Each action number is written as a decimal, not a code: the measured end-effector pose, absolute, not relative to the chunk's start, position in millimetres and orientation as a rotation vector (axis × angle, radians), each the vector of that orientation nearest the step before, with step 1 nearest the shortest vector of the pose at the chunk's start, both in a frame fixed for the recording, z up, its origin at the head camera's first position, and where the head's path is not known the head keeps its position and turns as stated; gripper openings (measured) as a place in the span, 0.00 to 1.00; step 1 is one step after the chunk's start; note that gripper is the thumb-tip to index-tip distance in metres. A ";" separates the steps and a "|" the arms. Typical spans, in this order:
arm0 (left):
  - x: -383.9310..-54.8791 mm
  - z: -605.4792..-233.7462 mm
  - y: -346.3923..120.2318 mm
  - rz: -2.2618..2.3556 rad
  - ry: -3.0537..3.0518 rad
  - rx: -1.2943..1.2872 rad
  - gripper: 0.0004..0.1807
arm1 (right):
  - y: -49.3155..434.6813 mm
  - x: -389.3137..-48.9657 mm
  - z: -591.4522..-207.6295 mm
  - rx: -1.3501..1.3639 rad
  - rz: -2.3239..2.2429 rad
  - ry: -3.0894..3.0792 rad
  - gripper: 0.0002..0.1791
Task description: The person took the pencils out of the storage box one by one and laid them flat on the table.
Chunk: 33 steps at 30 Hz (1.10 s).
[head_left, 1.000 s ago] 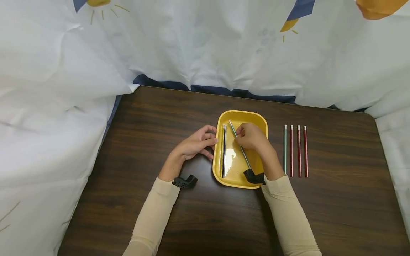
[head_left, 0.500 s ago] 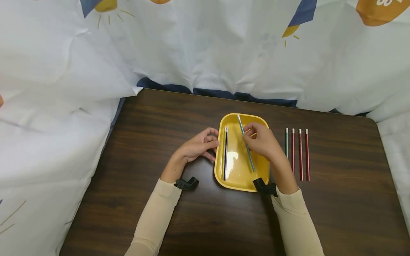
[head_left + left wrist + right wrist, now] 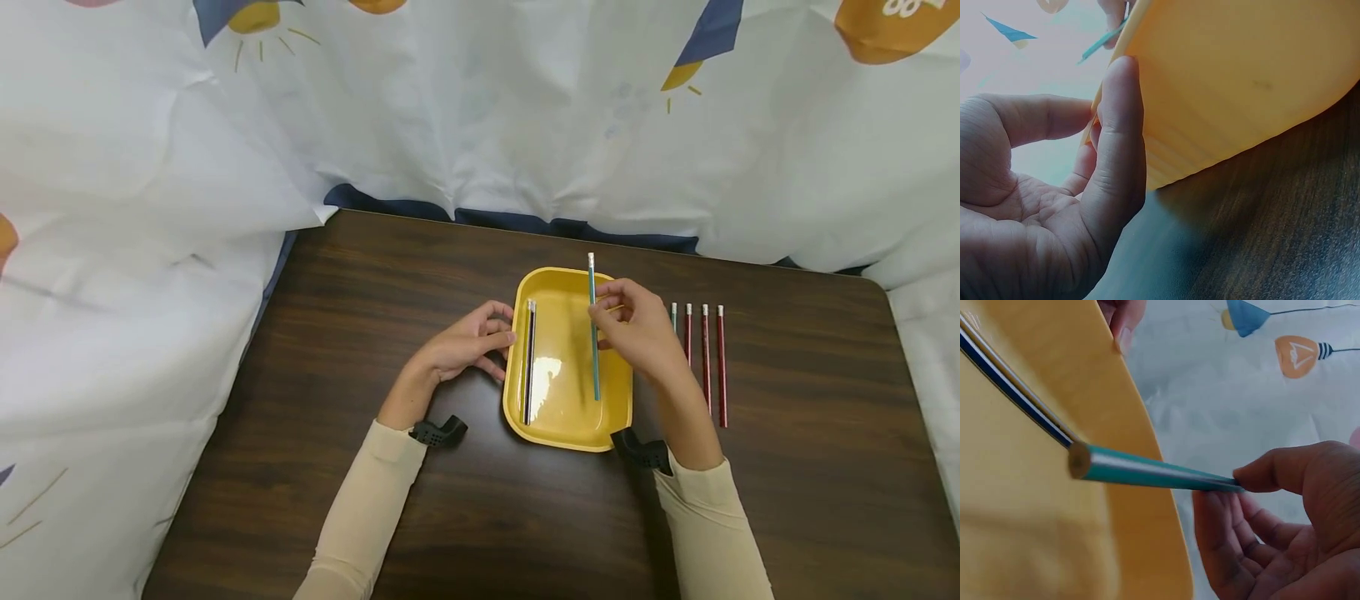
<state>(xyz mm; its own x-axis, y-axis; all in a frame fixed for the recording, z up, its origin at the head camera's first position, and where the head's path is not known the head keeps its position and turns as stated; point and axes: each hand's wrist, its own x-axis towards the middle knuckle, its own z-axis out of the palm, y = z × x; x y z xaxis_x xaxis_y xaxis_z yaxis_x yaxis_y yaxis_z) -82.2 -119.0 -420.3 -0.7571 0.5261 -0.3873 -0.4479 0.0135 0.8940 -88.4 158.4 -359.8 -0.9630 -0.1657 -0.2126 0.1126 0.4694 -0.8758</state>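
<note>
In the head view my left hand point(image 3: 465, 342) is at the left side of a yellow tray point(image 3: 566, 421). The left wrist view shows its thumb and fingers pinching the tray's rim point(image 3: 1124, 37). With thumb and fingertips, my right hand point(image 3: 637, 329) pinches a teal pencil point(image 3: 595, 367) over the tray's right part. That pencil stands nearly lengthwise to the tray, its white eraser end past the far rim. Its flat, unsharpened end faces the camera in the right wrist view. Along the tray's left wall lie a dark pencil point(image 3: 1016, 390) and a lighter striped one close beside it.
Right of the tray, a green pencil point(image 3: 673, 312), partly hidden by the right hand, and three red pencils point(image 3: 722, 367) lie in a row on the dark wooden table point(image 3: 817, 417). A white printed curtain point(image 3: 525, 108) hangs along the table's back and left sides.
My right hand has lifted the teal pencil from its slant in the tray, moved it rightward and turned it nearly straight. The left hand stays at the tray's rim.
</note>
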 end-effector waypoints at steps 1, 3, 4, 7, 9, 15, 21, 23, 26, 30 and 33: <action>-82.4 -420.0 -118.5 1.821 1.611 0.086 0.21 | 160.3 -88.0 -359.9 -0.042 -1.518 2.454 0.19; -83.0 -419.2 -117.7 1.821 1.609 0.094 0.21 | 164.7 -86.8 -360.3 -0.033 -1.569 2.458 0.19; -82.8 -419.1 -117.4 1.819 1.610 0.096 0.22 | 167.0 -85.7 -360.9 -0.029 -1.594 2.457 0.19; -83.3 -418.5 -116.6 1.819 1.609 0.100 0.22 | 174.7 -83.9 -362.5 -0.035 -1.629 2.467 0.19; -83.7 -418.2 -117.3 1.820 1.612 0.095 0.21 | 179.2 -84.2 -363.3 -0.048 -1.636 2.479 0.20; -83.7 -417.8 -119.0 1.821 1.615 0.082 0.21 | 195.2 -80.7 -361.6 -0.061 -1.626 2.531 0.21; -83.0 -419.2 -115.9 1.811 1.602 0.100 0.21 | 223.2 -60.9 -359.6 -0.037 -1.625 2.619 0.18; -83.2 -420.5 -114.4 1.810 1.596 0.104 0.21 | 232.1 -56.3 -361.1 -0.016 -1.623 2.641 0.17; -83.0 -421.7 -114.1 1.809 1.594 0.109 0.21 | 243.8 -55.0 -363.3 -0.001 -1.618 2.663 0.15; -82.8 -421.8 -117.6 1.810 1.605 0.104 0.21 | 257.5 -60.1 -365.3 0.051 -1.721 2.593 0.12; -83.9 -422.3 -118.8 1.817 1.614 0.105 0.21 | 267.5 -62.6 -367.1 0.103 -1.848 2.507 0.11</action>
<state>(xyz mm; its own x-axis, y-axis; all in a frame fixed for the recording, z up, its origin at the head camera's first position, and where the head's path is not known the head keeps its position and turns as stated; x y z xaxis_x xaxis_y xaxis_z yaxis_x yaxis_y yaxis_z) -83.9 -118.8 -422.3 -0.7560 0.5365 -0.3750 -0.4357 0.0152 0.9000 -62.6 267.5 -367.1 -0.9975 0.0382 -0.0593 0.0679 0.2946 -0.9532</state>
